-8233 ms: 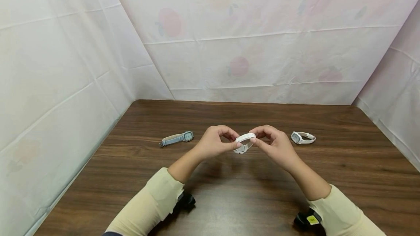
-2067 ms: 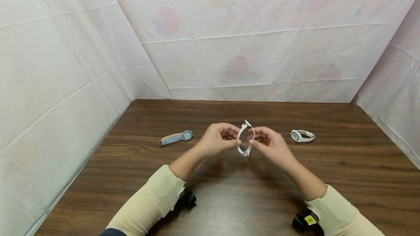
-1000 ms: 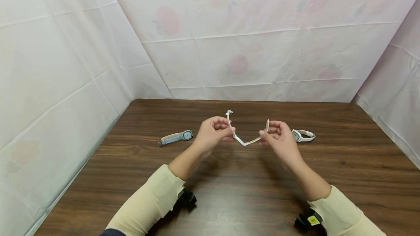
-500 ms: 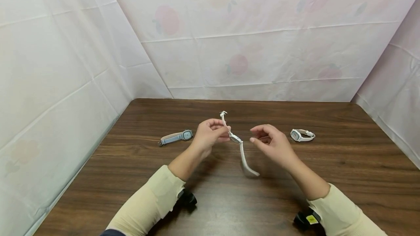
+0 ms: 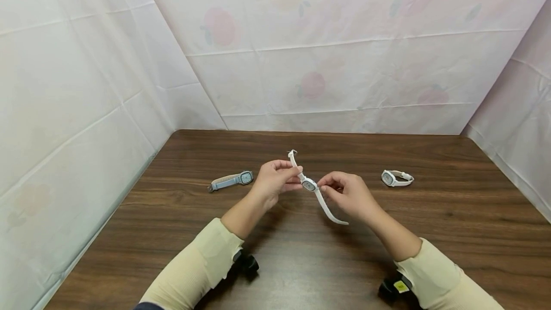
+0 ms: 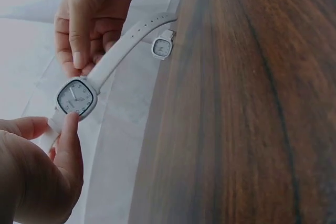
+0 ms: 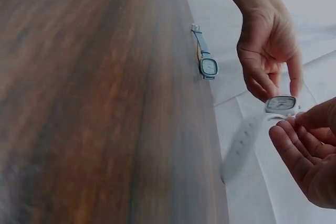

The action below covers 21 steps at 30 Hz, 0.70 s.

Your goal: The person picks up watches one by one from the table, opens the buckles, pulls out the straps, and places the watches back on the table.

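A white wristwatch (image 5: 308, 185) is unbuckled and held up above the table, its square dial facing up. My left hand (image 5: 275, 181) pinches its buckle-side strap close to the case between thumb and fingers. At the case's opposite edge, the thumb and index finger of my right hand (image 5: 350, 195) pinch the watch by the side of the case. The long strap with holes hangs free below the right fingers. In the left wrist view the dial (image 6: 76, 97) shows fully, while in the right wrist view the watch (image 7: 281, 103) is seen at a slant.
A light blue wristwatch (image 5: 232, 181) lies left of the hands on the brown wooden table (image 5: 301, 271). To the right lies another white wristwatch (image 5: 397, 178), its strap closed in a loop. Pale fruit-print cloth (image 5: 336, 75) encloses the back and sides.
The closed strap loop was undone and spread apart. My right hand let go of the long strap end, which dropped, then moved left to the edge of the watch case.
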Each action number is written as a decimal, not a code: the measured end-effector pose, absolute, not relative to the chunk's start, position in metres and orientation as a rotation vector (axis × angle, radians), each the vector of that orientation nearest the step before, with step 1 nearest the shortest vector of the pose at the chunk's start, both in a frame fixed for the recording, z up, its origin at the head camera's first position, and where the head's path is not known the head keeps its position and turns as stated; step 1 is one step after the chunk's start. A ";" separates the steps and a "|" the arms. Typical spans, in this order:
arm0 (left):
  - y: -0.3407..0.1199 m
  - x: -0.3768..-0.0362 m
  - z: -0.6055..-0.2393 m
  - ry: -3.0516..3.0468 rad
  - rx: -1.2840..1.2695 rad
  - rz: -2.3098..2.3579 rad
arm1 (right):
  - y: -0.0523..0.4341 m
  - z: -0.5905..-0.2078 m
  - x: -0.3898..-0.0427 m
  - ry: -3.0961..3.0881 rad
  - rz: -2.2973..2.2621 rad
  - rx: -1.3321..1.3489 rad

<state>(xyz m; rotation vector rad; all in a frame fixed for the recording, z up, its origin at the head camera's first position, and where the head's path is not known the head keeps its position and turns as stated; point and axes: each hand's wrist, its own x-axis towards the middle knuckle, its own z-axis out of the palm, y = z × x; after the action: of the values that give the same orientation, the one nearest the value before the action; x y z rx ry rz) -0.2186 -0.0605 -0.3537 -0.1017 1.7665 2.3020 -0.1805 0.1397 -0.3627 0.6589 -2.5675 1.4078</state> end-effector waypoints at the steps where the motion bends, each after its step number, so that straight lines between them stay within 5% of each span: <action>1: -0.061 -0.219 -0.354 1.768 -0.107 2.296 | 0.140 -0.363 -0.181 -2.576 1.420 0.646; 21: -0.070 -0.221 -0.363 2.104 -0.007 2.032 | 0.146 -0.364 -0.187 -2.650 1.342 0.661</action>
<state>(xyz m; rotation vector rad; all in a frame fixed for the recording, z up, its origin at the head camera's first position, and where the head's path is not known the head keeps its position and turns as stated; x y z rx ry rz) -0.2207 -0.0699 -0.3631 -0.0069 2.1036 2.0318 -0.1866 0.1461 -0.3642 0.6612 -2.6500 1.3425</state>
